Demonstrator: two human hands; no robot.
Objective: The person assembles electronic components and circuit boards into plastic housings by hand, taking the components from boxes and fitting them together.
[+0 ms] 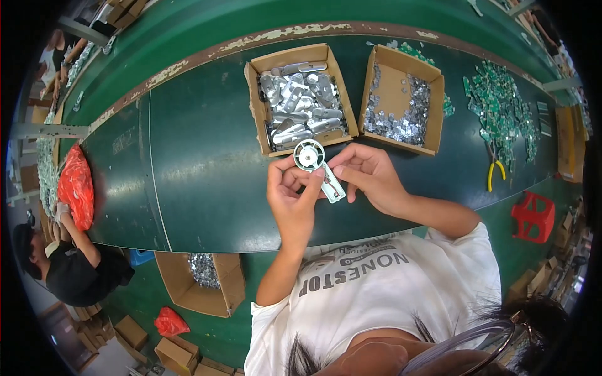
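Observation:
In front of my chest, above the table's near edge, my left hand (292,193) is closed around a small handheld fan housing (332,187). This pale green shell has a round head with a white centre and a short handle, tilted down to the right. The handle's open inner side faces up, showing small dark and coppery parts. My right hand (371,177) is at the handle's right edge by the neck, thumb and forefinger pinched together. Whether a small piece sits between those fingertips is hidden.
Just beyond my hands, a carton (255,119) holds shiny metal plates; another carton (401,143) holds small metal pieces. Green circuit boards (501,106) and yellow-handled pliers (496,172) lie at right. A red bag (76,188) is at far left, near another person (84,269). A red stool (533,216) stands right.

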